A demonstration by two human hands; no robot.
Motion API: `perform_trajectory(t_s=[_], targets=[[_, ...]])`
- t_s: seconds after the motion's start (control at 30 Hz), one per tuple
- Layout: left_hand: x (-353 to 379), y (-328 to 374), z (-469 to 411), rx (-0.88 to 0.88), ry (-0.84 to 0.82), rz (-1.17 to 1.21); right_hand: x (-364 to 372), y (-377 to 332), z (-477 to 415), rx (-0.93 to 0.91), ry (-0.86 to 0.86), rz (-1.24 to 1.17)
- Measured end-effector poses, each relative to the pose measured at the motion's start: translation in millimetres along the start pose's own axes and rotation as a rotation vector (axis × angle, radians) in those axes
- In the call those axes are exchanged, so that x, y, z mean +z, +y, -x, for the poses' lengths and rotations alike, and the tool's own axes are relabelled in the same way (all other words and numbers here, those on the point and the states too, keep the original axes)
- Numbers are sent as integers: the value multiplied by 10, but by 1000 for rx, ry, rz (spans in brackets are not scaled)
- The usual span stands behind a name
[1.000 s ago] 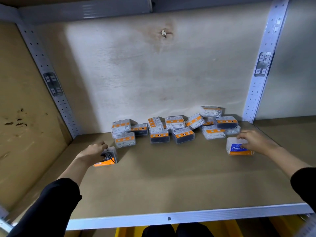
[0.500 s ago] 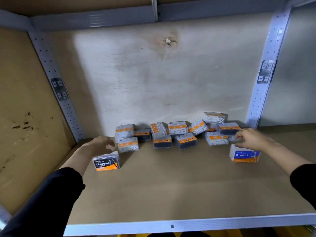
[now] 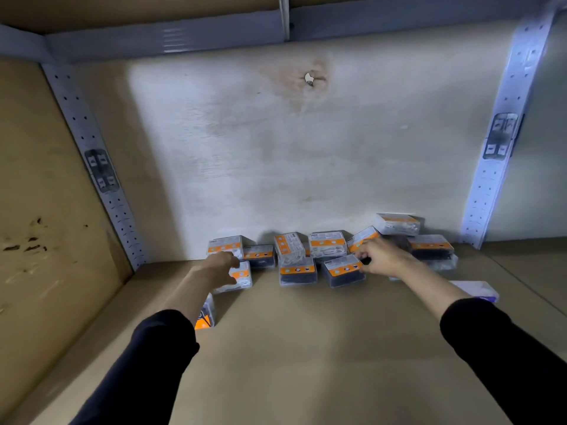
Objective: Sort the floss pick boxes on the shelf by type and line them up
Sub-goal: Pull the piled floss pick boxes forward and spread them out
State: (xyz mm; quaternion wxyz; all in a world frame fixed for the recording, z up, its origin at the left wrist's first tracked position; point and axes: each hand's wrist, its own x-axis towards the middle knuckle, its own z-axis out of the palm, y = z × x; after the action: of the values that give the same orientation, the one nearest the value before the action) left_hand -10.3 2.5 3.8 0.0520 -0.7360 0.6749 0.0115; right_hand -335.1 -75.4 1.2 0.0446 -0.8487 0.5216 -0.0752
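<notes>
Several small clear floss pick boxes with orange labels lie jumbled along the back of the brown shelf (image 3: 306,348). My left hand (image 3: 219,268) rests on a white-filled box (image 3: 244,279) at the pile's left end, fingers spread over it. My right hand (image 3: 380,256) reaches into the pile's middle, fingertips at the edge of a dark-filled box (image 3: 343,271). A dark "Charcoal" box (image 3: 206,315) stands apart near my left forearm. A white box with a blue label (image 3: 475,290) sits apart on the right, partly behind my right arm.
A pale plywood back wall (image 3: 276,148) closes the shelf. Perforated metal uprights stand at the back left (image 3: 101,185) and back right (image 3: 497,154). A brown side panel (image 3: 46,194) bounds the left. The shelf's front half is bare board.
Both hands left the two boxes they had set apart and moved back to the pile: the left onto the left-end box, the right leftward to the middle. The camera tilted closer.
</notes>
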Motion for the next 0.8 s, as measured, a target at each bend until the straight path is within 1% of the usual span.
perform_trajectory(t_s=[0.2, 0.33, 0.47, 0.6, 0.73, 0.8], targets=[[251, -3, -236, -44, -28, -33, 312, -123, -307, -77, -80, 11], [339, -25, -349, -52, -37, -25, 423, -155, -421, -91, -127, -6], [398, -28, -418, -47, -47, -8, 468, -129, -460, -136, -175, 36], [373, -36, -450, -42, -62, -41, 468, -119, -440, -131, -158, -7], [278, -44, -440, -28, -113, -64, 377, -139, -447, -103, -203, -25], [212, -51, -423, -22, -128, -35, 278, -156, -469, -84, -257, -44]])
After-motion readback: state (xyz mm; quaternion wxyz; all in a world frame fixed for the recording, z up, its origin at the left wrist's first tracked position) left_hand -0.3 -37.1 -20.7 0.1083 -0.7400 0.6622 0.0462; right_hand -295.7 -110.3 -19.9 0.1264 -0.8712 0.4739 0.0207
